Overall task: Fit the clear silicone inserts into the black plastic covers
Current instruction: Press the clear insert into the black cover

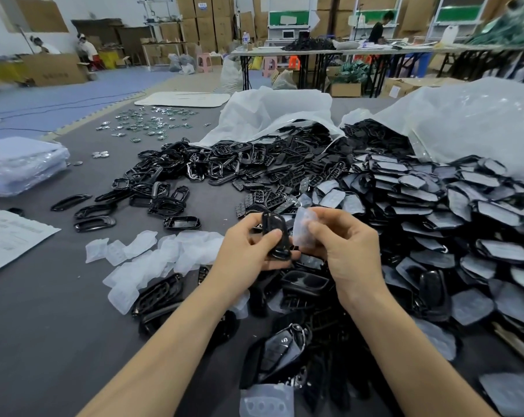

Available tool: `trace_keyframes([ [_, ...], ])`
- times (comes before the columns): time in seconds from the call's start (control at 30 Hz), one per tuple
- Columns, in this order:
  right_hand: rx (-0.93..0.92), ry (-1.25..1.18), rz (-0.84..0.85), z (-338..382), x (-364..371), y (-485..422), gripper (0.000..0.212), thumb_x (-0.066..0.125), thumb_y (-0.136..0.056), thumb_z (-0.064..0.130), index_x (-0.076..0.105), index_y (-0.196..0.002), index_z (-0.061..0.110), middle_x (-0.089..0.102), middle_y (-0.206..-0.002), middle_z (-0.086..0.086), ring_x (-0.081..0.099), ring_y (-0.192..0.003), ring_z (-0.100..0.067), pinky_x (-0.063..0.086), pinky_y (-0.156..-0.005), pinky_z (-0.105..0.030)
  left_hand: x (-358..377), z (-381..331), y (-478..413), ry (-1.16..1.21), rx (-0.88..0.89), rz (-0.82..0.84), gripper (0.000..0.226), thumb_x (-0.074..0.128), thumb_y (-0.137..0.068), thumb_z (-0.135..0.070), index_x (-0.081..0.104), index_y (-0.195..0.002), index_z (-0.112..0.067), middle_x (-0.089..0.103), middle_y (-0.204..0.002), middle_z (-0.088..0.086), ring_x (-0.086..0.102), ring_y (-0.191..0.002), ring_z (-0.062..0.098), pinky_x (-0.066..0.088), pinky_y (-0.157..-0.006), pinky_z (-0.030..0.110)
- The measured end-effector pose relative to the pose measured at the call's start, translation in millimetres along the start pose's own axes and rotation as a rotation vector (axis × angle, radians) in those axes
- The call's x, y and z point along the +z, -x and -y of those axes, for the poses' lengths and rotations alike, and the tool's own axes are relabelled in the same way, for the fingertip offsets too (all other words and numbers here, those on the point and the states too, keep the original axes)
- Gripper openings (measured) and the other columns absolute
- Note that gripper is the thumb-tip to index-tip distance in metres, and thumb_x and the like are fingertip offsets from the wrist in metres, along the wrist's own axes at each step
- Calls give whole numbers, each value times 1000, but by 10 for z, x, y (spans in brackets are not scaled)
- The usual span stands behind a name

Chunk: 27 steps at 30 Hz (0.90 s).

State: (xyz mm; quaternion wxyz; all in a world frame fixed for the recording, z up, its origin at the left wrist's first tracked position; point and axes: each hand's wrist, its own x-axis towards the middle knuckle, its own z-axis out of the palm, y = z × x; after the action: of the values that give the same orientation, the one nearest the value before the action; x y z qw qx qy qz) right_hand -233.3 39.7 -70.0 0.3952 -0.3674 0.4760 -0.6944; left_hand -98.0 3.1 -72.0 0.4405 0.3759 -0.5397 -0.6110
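Workshop: stacked cardboard boxes [206, 22] stand far behind; a wide dark grey table [44, 311] carries the work.
Head view, stock: glossy black plastic covers [254, 164] spill from white plastic bags [284, 109]; loose clear silicone inserts [152, 254] lie beside the left forearm.
Left hand: the left hand [248, 251] curls round one black plastic cover [274, 236], thumb on its face, holding it upright above the table.
Right hand: the right hand [348, 251] pinches one clear silicone insert [304, 227] just beside that cover; whether they touch, I cannot tell.
Handling: the insert looks light, soft and floppy, so hold it by its edges; the cover looks stiff and slick, so grip it by the rim.
Pose: both forearms reach forward, and the hands meet at the centre.
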Motion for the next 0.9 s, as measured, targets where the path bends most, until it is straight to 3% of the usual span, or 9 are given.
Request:
trace_keyframes([
  [0.2,1,23,-30,-4,-30,-31,24,64,-84,-1,71,-70,17,65,-71,-6,65,-74,-45,59,-66,-51,16,-1,15,2,-45,57,16,51,-97,-6,60,-110,-4,73,-82,11,73,-76,27,57,-60,22],
  [0.27,8,8,-39,11,-42,-29,22,61,-84,-4,69,-73,13,63,-68,-6,65,-66,-39,59,-60,-47,14,-2,16,26,-55,76,16,51,-97,-4,61,-110,-3,73,-86,13,73,-78,27,57,-63,22],
  [0.37,27,-65,-33,36,-48,-28,23,58,-86,-6,66,-76,13,60,-66,-2,64,-52,-22,54,-46,-31,11,-5,22,54,-51,115,18,50,-96,2,62,-107,-5,73,-84,11,73,-76,26,57,-63,20],
  [0.5,16,-82,-22,43,-57,-52,35,55,-86,-7,70,-70,20,56,-68,-2,61,-52,-16,52,-50,-25,11,-22,32,66,-34,163,28,49,-94,8,61,-112,-9,74,-90,15,73,-81,30,57,-67,22],
  [0.6,29,-99,-23,56,-84,-61,36,56,-87,-2,72,-66,23,56,-67,-4,62,-50,-19,54,-52,-30,31,-34,49,54,4,201,33,48,-94,9,56,-120,-9,73,-94,17,73,-83,30,59,-71,26],
  [0.73,45,-101,-8,64,-81,-56,29,60,-89,8,71,-68,23,61,-63,-1,62,-50,-18,56,-66,-43,61,-49,53,11,48,211,42,46,-94,11,52,-126,-15,73,-96,15,73,-81,27,59,-71,26],
  [0.9,3,-59,21,76,-67,-58,25,63,-86,4,71,-69,21,66,-68,2,60,-65,-15,53,-72,-41,71,-17,53,-44,71,209,46,46,-94,12,50,-130,-16,74,-86,7,73,-80,27,59,-70,27],
])
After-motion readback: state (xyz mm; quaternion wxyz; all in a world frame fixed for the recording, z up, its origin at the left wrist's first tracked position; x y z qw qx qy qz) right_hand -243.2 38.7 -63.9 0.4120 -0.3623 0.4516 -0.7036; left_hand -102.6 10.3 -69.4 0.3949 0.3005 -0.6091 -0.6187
